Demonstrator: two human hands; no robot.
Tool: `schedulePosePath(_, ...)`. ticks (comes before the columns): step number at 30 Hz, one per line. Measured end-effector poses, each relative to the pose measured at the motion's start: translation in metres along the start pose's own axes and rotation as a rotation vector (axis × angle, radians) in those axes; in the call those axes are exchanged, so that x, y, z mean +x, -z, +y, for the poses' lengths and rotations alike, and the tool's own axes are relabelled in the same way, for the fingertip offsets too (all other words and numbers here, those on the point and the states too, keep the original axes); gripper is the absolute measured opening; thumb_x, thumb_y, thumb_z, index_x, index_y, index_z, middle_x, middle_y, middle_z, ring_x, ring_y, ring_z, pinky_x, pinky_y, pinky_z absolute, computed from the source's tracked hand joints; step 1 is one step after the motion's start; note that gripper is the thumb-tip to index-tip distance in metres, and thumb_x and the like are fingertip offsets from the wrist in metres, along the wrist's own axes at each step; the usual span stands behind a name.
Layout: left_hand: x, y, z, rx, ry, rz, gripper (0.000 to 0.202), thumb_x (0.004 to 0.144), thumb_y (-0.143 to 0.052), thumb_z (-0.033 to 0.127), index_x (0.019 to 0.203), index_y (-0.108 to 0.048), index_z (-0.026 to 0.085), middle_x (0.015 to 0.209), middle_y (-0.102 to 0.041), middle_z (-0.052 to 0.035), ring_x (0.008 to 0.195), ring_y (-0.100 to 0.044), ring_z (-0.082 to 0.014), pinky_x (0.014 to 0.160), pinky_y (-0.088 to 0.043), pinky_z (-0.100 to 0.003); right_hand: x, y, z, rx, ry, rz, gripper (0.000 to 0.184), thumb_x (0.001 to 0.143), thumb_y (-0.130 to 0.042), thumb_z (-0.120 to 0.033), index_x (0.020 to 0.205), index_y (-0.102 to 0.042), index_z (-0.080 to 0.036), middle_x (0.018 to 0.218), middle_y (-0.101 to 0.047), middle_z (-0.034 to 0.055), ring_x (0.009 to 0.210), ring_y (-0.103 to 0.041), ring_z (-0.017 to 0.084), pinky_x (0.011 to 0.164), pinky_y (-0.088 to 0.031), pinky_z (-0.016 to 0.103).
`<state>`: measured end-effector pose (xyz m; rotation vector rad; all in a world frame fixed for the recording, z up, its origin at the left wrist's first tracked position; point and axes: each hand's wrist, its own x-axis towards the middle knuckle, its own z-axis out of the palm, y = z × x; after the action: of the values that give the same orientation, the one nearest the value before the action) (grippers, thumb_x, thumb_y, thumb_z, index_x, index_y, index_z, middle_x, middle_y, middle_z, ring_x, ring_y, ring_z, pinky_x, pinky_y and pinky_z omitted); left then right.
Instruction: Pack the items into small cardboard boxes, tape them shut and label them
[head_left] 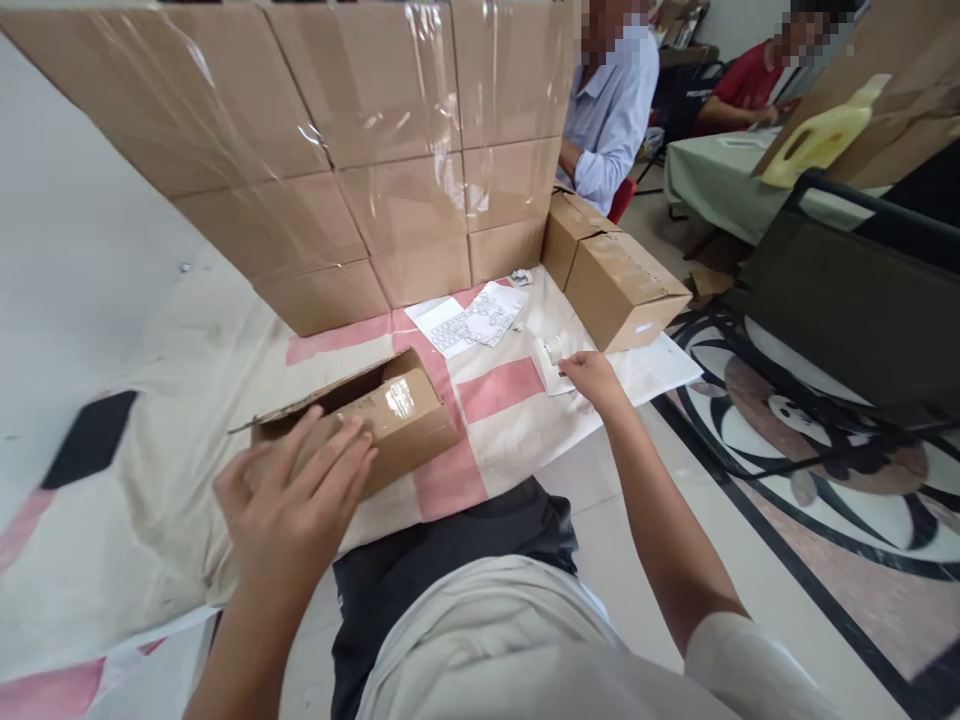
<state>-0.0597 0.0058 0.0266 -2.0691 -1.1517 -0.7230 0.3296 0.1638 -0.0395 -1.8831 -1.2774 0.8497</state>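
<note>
My left hand (292, 490) lies on the cardboard box (405, 430) in front of me, fingers spread over its top flap. The box lies at a slant, with a gap along its far side and shiny clear tape (400, 396) on its top. To the right, my right hand (596, 378) is closed in a pinch at a small white piece (553, 350), whose kind I cannot make out. Under that piece lies a flat white pad or folded paper (547, 378). Two printed sheets (480, 318) with line drawings overlap beyond the box.
A wall of taped cartons (390, 170) stands along the back. Closed boxes (622, 285) sit at the right end of the cloth-covered table (517, 440). A black flat object (90, 438) lies far left. Two people sit beyond; a dark chair (832, 310) stands right.
</note>
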Motion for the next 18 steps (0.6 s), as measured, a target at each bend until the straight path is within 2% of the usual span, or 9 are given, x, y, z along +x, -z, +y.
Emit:
schedulePosePath(2, 0.017, -0.008, 0.036, -0.159, -0.058, 0.175, 0.034, 0.084, -0.077, 0.013, 0.113, -0.071, 0.029, 0.101, -0.081, 0.0018, 0.101, -0.074, -0.0234, 0.100, -0.041, -0.042, 0.002, 0.002, -0.003, 0.004, -0.037, -0.026, 0.019, 0.076, -0.066, -0.027, 0.061, -0.060, -0.018, 0.057, -0.061, 0.0008, 0.057, -0.054, 0.014, 0.055, -0.036, 0.025)
schedulePosePath(3, 0.030, -0.020, 0.058, -0.276, -0.058, 0.192, 0.031, 0.083, -0.077, 0.013, 0.110, -0.071, 0.028, 0.097, -0.080, 0.0015, 0.096, -0.074, -0.0209, 0.100, -0.042, -0.040, 0.002, 0.004, -0.006, 0.007, -0.061, -0.046, 0.020, 0.077, -0.067, -0.027, 0.061, -0.060, -0.018, 0.053, -0.059, 0.0002, 0.052, -0.051, 0.013, 0.053, -0.035, 0.025)
schedulePosePath(4, 0.046, -0.038, 0.082, -0.422, -0.027, 0.116, 0.030, 0.086, -0.076, 0.016, 0.113, -0.070, 0.028, 0.099, -0.080, 0.0003, 0.099, -0.073, -0.0205, 0.098, -0.045, -0.038, 0.002, 0.005, -0.008, 0.012, -0.086, -0.071, 0.022, 0.079, -0.067, -0.027, 0.060, -0.059, -0.018, 0.049, -0.055, -0.0007, 0.047, -0.047, 0.011, 0.050, -0.034, 0.025)
schedulePosePath(6, 0.080, -0.090, 0.127, -0.610, 0.057, -0.112, 0.050, 0.088, -0.075, 0.027, 0.136, -0.060, 0.027, 0.132, -0.070, -0.0091, 0.123, -0.065, -0.0267, 0.100, -0.048, -0.039, 0.001, 0.009, -0.015, 0.025, -0.132, -0.123, 0.027, 0.082, -0.065, -0.027, 0.059, -0.056, -0.018, 0.041, -0.048, -0.0022, 0.040, -0.042, 0.010, 0.046, -0.033, 0.024)
schedulePosePath(8, 0.113, -0.155, 0.160, -0.725, 0.182, -0.311, 0.091, 0.076, -0.086, 0.036, 0.154, -0.040, 0.024, 0.164, -0.038, -0.0192, 0.152, -0.035, -0.0434, 0.114, -0.041, -0.055, 0.000, 0.011, -0.023, 0.040, -0.172, -0.156, 0.028, 0.086, -0.064, -0.026, 0.060, -0.055, -0.018, 0.040, -0.048, -0.0016, 0.038, -0.044, 0.011, 0.044, -0.036, 0.024)
schedulePosePath(10, 0.135, -0.215, 0.178, -0.870, 0.259, -0.408, 0.110, 0.071, -0.089, 0.035, 0.160, -0.026, 0.021, 0.173, -0.010, -0.0228, 0.158, -0.013, -0.0490, 0.121, -0.031, -0.063, -0.002, 0.013, -0.030, 0.053, -0.209, -0.157, 0.026, 0.088, -0.062, -0.027, 0.064, -0.056, -0.018, 0.047, -0.055, 0.0014, 0.042, -0.052, 0.013, 0.044, -0.042, 0.024)
schedulePosePath(12, 0.144, -0.257, 0.183, -1.007, 0.272, -0.417, 0.115, 0.071, -0.088, 0.037, 0.161, -0.018, 0.019, 0.172, -0.004, -0.0254, 0.159, -0.013, -0.0461, 0.125, -0.025, -0.063, -0.007, 0.014, -0.033, 0.099, -0.229, -0.149, 0.023, 0.090, -0.061, -0.028, 0.069, -0.056, -0.017, 0.060, -0.064, 0.0051, 0.051, -0.062, 0.015, 0.048, -0.051, 0.025)
schedulePosePath(14, 0.143, -0.275, 0.182, -1.074, 0.276, -0.380, 0.115, 0.071, -0.087, 0.039, 0.160, -0.017, 0.019, 0.171, -0.007, -0.0256, 0.158, -0.017, -0.0432, 0.126, -0.024, -0.061, -0.015, 0.015, -0.030, 0.175, -0.215, -0.136, 0.021, 0.089, -0.062, -0.029, 0.071, -0.056, -0.018, 0.068, -0.067, 0.0068, 0.062, -0.067, 0.017, 0.054, -0.056, 0.026)
schedulePosePath(18, 0.136, -0.270, 0.180, -1.094, 0.329, -0.354, 0.116, 0.071, -0.087, 0.039, 0.161, -0.017, 0.019, 0.170, -0.012, -0.0233, 0.155, -0.023, -0.0428, 0.126, -0.026, -0.058, -0.037, 0.013, -0.005, 0.125, -0.161, -0.046, 0.027, 0.083, -0.063, -0.037, 0.066, -0.053, -0.020, 0.068, -0.062, 0.0044, 0.064, -0.063, 0.016, 0.054, -0.056, 0.026)
